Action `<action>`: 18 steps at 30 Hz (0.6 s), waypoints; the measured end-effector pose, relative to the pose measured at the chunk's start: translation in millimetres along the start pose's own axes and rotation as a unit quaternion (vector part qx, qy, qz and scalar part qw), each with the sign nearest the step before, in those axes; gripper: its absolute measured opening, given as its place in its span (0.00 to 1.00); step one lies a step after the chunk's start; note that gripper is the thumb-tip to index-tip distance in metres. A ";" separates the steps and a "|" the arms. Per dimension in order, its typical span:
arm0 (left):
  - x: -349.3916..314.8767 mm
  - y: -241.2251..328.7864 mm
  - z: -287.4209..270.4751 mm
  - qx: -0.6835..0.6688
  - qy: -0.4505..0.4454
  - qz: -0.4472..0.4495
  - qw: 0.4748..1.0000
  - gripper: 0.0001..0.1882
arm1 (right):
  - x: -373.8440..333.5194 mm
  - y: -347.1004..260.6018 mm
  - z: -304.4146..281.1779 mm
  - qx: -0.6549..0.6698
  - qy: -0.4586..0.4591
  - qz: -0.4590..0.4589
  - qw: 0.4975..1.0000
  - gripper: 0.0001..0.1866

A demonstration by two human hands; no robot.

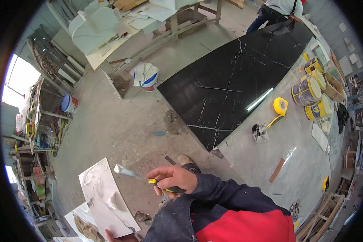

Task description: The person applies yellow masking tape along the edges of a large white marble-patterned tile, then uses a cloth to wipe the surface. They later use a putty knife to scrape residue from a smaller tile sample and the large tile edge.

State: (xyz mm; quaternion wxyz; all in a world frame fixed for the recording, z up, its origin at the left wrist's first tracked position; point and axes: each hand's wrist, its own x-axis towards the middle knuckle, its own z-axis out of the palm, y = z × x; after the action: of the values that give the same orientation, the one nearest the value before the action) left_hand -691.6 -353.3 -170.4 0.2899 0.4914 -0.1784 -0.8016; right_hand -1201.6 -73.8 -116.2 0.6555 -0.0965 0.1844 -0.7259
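My right hand is closed round the handle of a yellow-and-black-handled knife, whose narrow blade points left with white paste on its tip. Left of it, a white board with grey veins is tilted, and a lump of white paste sits on its face. At the lower edge my left hand shows only in part, gripping the board's near edge. The knife tip is close to the board's right edge and appears apart from it.
A large black veined slab lies on a grey table. On that table are a yellow tape measure, several cans and a brown strip. Buckets stand on the floor. Another person is beyond the slab.
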 end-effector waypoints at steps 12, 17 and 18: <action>103.9 -6.8 394.6 0.120 -0.132 0.055 0.982 0.28 | 18.4 -71.4 -18.9 0.023 0.203 -0.150 0.967 0.25; 217.2 11.6 453.1 0.117 -0.187 -0.037 0.975 0.26 | 41.7 -74.2 -10.5 0.032 0.324 -0.230 0.917 0.26; 236.6 13.7 471.1 0.112 -0.191 -0.060 0.973 0.26 | 51.9 -72.1 -7.9 0.051 0.345 -0.252 0.903 0.26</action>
State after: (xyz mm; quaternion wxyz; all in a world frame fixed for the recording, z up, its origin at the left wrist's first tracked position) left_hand -1190.1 -514.7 -111.0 0.1449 0.3680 -0.2893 -0.8717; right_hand -1277.0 -118.7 -100.3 0.3505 0.1503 0.3313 -0.8630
